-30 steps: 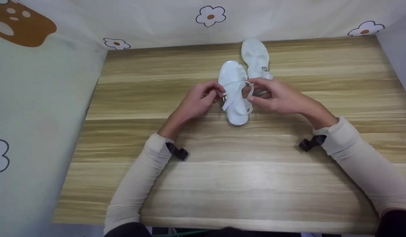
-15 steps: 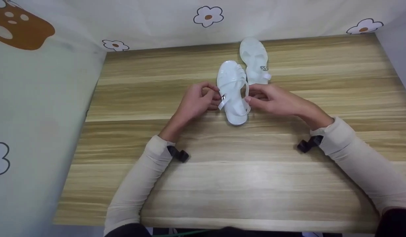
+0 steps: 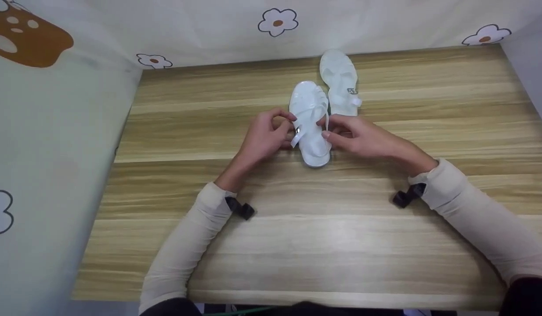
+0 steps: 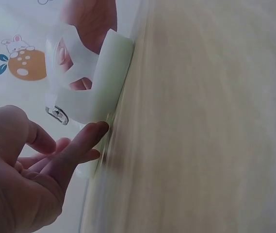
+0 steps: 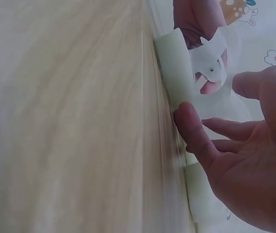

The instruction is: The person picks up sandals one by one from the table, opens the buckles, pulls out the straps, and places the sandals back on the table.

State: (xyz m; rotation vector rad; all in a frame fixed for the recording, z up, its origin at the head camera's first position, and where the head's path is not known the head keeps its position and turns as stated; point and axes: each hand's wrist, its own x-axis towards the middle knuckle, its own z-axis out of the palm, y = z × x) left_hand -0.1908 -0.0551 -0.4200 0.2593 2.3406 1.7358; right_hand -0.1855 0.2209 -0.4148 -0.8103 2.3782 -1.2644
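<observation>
On the wooden table in the head view lies a white sandal [image 3: 309, 98], toe pointing away, with thin straps and a small metal buckle [image 4: 57, 115]. My left hand [image 3: 264, 134] is at its left side by the buckle; in the left wrist view loosely bent fingers touch the sole's edge. At the opposite side is my right hand [image 3: 361, 137], its index finger and thumb beside the ankle strap [image 3: 327, 122]. From the right wrist, its fingers rest along the sole's side [image 5: 175, 63], thumb apart. A second white sandal [image 3: 338, 70] lies behind, farther right, its heel partly hidden by my right hand.
A pale cloth with printed flowers [image 3: 278, 23] hangs along the table's back edge. Another patterned panel [image 3: 47, 131] stands at the left and a plain one at the right. The wooden table [image 3: 297, 245] stretches between my forearms toward the front edge.
My right hand has slid slightly left and nearer, and the ankle strap loop has moved inward over the sole. The left hand stays about where it was beside the buckle.
</observation>
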